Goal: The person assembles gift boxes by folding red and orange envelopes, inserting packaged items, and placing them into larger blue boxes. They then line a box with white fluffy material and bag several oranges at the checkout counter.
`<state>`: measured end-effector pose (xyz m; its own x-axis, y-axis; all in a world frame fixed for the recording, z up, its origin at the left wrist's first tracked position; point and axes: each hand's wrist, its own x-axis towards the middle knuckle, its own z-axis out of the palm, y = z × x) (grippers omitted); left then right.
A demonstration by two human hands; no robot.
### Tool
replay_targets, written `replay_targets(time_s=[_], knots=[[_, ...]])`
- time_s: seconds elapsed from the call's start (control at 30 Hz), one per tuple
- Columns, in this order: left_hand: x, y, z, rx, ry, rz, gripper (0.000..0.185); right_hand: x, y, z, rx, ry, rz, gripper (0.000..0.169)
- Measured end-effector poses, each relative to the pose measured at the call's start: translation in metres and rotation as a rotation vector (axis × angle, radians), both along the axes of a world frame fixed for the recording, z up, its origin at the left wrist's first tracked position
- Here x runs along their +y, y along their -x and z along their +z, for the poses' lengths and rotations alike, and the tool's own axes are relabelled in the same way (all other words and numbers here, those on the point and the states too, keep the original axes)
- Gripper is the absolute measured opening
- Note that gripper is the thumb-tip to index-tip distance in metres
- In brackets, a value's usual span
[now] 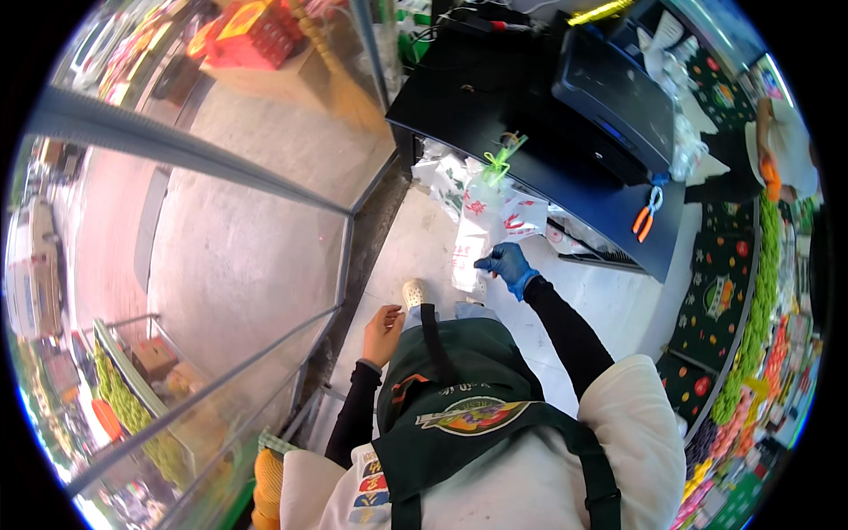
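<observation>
My right hand (509, 267), in a blue disposable glove, pinches the side of a white plastic bag (466, 255) with red print. The bag hangs from the front edge of a black desk (457, 99), beneath a bright green ribbon tie (497, 167). Beside the dark green apron (457, 361) my bare left hand (384, 333) hangs low, its fingers loosely curled and nothing visible in them. More printed plastic bags (527, 217) bunch under the desk edge.
A black printer (613, 99) and orange-handled pliers (647, 213) rest on the desk. Glass panels with a metal frame (265, 177) stand at left; outside are a broom (344, 86) and red boxes (255, 36). At right, another person (782, 149) stands near a produce display (752, 311).
</observation>
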<state>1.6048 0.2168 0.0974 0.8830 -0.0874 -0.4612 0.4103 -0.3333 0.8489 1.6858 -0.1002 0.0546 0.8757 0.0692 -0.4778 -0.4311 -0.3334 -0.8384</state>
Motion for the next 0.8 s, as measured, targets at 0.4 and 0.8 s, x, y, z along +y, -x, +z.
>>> replay_targets(time_s=[0.4, 0.8], knots=[[-0.151, -0.067, 0.103, -0.347, 0.286, -0.89, 0.06, 0.048, 0.105, 0.139, -0.417, -0.307, -0.703, 0.015], [-0.296, -0.091, 0.15, 0.064, 0.511, -0.928, 0.025, -0.079, 0.149, 0.142, -0.218, -0.839, -0.834, 0.054]])
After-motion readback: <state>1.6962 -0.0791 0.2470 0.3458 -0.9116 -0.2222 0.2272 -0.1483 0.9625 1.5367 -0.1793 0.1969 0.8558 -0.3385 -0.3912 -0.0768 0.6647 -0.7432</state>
